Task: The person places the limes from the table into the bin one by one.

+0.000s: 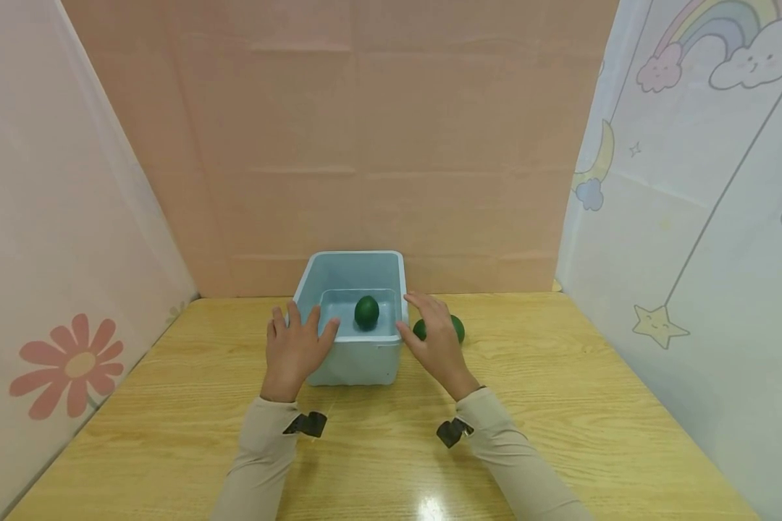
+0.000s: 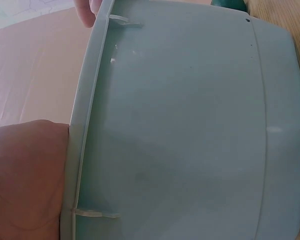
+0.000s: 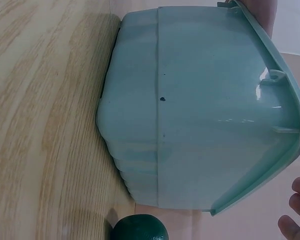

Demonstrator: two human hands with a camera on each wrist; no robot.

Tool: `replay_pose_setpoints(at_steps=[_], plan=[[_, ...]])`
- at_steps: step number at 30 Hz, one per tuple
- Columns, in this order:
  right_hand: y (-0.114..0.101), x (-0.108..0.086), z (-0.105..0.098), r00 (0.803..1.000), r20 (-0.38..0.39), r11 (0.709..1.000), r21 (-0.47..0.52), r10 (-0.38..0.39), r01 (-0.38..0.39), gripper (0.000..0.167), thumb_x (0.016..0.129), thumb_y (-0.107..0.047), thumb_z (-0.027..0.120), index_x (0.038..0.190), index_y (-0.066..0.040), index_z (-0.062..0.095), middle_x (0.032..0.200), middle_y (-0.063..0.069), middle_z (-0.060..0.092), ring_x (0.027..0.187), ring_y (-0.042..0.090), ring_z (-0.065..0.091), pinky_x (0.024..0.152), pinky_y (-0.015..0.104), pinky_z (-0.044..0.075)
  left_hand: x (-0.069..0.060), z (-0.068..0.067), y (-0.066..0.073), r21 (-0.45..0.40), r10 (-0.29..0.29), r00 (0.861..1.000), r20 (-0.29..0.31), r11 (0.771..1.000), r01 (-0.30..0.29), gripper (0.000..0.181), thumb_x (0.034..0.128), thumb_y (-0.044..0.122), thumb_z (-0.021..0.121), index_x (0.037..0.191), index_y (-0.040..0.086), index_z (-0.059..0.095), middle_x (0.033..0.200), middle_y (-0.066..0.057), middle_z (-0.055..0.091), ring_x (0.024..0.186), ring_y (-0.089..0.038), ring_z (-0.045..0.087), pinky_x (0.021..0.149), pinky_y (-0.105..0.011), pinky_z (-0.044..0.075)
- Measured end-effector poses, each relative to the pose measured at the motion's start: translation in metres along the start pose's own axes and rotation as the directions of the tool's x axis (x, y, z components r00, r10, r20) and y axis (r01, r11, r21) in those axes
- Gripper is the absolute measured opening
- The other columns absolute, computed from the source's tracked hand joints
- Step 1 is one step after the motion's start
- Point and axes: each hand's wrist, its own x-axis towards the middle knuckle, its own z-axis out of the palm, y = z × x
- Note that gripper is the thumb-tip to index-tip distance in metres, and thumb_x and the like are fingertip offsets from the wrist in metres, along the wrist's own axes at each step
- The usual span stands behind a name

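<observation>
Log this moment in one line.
bin: green fruit inside; left hand: at left rim; right hand: at right rim; outer green fruit: right of bin, partly hidden

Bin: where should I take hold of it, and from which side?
Probably by the rim on its left and right long sides, one hand each, coming from above and hooking fingers under the lip. The bin stands upright on the table, and its rim juts out past the walls. The left hand and right hand flank it.
</observation>
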Motion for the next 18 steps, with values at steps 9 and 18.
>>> replay_pose_setpoints(at_steps=[9,18], plan=[[0.0024,-0.0007,0.0007,1.0,-0.001,1.0,0.002,0.002,-0.002,0.046,0.09,-0.012,0.075,0.13,0.004,0.061,0.132,0.021,0.061,0.125,0.038,0.053,0.105,0.054,0.041,-0.0007,0.0001,-0.0007,-0.006,0.0,1.0,0.008,1.0,0.0,0.061,0.1059,0.047,0.041,0.148,0.002,0.047,0.151,-0.043,0.024,0.139,-0.065,0.015,0.112,-0.069,0.018],[0.0032,0.0002,-0.0005,1.0,-0.004,1.0,-0.004,0.022,-0.022,0.044,0.091,-0.013,0.075,0.13,0.003,0.061,0.132,0.021,0.061,0.126,0.039,0.052,0.105,0.054,0.043,-0.0001,-0.0003,-0.0011,-0.018,-0.005,1.0,0.007,1.0,0.005,0.061,0.1061,0.046,0.041,0.148,0.003,0.047,0.151,-0.042,0.024,0.139,-0.065,0.014,0.112,-0.069,0.018]])
